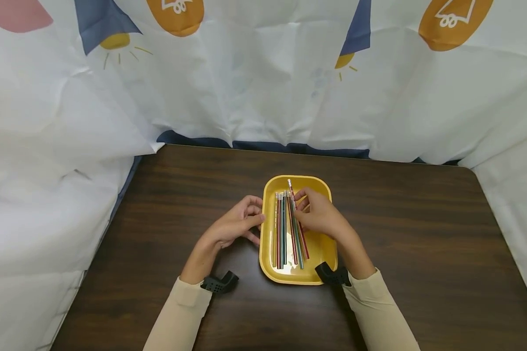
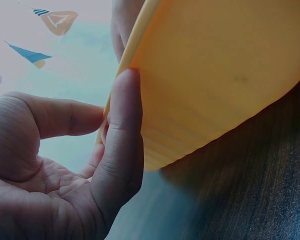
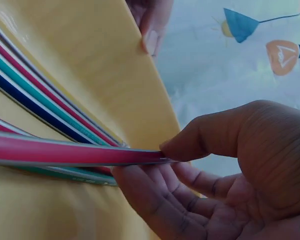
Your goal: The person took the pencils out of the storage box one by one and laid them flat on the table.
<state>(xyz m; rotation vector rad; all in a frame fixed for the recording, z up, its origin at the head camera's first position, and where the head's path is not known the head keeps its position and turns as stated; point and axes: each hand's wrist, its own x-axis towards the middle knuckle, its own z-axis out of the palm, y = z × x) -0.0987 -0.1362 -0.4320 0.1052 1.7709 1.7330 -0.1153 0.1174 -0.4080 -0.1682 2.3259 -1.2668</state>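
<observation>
A yellow tray (image 1: 318,268) sits on the dark wooden table, with several striped pencils (image 1: 281,234) lying lengthwise in it. My left hand (image 1: 237,222) pinches the tray's left rim; the left wrist view shows the thumb on one side of the rim and a finger (image 2: 122,130) on the outer wall. Over the tray's right half, my right hand (image 1: 318,212) pinches a red pencil (image 3: 80,152) near one end between thumb and fingers. That pencil lies at a slant across the others. Red, green and dark blue pencils fan out beside it in the right wrist view.
The brown table (image 1: 421,243) extends on both sides of the tray. White printed cloth (image 1: 263,87) hangs along the far edge and both sides. A black wrist band (image 1: 219,282) is on the left wrist, another (image 1: 333,274) on the right.
</observation>
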